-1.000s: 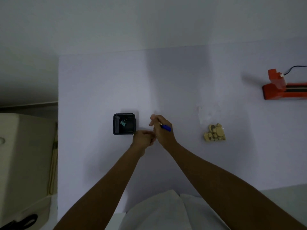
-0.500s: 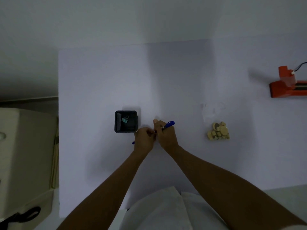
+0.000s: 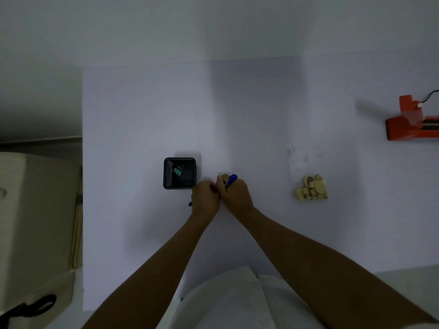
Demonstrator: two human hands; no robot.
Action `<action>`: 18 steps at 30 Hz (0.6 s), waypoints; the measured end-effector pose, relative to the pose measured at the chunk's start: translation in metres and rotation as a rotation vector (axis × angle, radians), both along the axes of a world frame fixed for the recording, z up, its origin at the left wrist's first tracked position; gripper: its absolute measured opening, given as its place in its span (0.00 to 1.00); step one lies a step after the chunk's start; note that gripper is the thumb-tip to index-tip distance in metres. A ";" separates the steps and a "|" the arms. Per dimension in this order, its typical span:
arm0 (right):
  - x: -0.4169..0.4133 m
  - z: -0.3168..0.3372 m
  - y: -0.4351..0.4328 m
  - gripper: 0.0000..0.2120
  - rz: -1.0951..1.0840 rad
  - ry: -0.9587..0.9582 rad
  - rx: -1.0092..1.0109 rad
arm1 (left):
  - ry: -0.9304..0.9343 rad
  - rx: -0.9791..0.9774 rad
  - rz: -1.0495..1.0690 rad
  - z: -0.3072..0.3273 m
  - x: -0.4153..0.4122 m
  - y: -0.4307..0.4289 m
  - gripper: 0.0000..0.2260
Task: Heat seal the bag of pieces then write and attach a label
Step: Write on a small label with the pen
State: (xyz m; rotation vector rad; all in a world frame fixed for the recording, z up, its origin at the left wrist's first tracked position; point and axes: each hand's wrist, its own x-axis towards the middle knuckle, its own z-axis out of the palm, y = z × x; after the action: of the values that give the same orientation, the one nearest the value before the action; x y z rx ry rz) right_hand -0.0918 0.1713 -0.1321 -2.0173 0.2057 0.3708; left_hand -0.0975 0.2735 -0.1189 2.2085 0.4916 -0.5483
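Head view shows your right hand (image 3: 234,194) gripping a blue pen (image 3: 231,180), your left hand (image 3: 205,198) clenched against it. Off to the right, the clear bag of pieces (image 3: 311,188), pale yellow discs and blocks, lies on the white desk (image 3: 142,115) near the orange sealer (image 3: 412,122). Beside your left hand stands a black bin (image 3: 179,173).

Bare forearms, no sleeves; white garment (image 3: 228,302) below

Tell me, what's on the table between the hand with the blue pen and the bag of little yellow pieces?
Nothing. In the head view, the table is bare between the right hand holding the pen and the bag of pieces.
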 end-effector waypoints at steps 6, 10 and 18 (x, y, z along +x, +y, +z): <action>-0.002 -0.003 -0.003 0.22 -0.022 -0.006 -0.034 | -0.013 -0.034 0.011 -0.001 0.000 0.001 0.10; -0.002 -0.002 -0.007 0.23 -0.022 -0.033 -0.049 | -0.014 -0.028 0.020 0.001 0.001 -0.001 0.08; -0.005 -0.007 -0.010 0.21 -0.042 -0.038 -0.068 | -0.006 -0.030 0.043 0.000 0.001 -0.002 0.07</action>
State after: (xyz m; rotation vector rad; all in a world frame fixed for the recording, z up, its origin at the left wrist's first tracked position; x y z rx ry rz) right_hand -0.0963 0.1617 -0.1388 -2.0822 0.2394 0.3026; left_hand -0.0963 0.2717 -0.1188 2.1655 0.5236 -0.5228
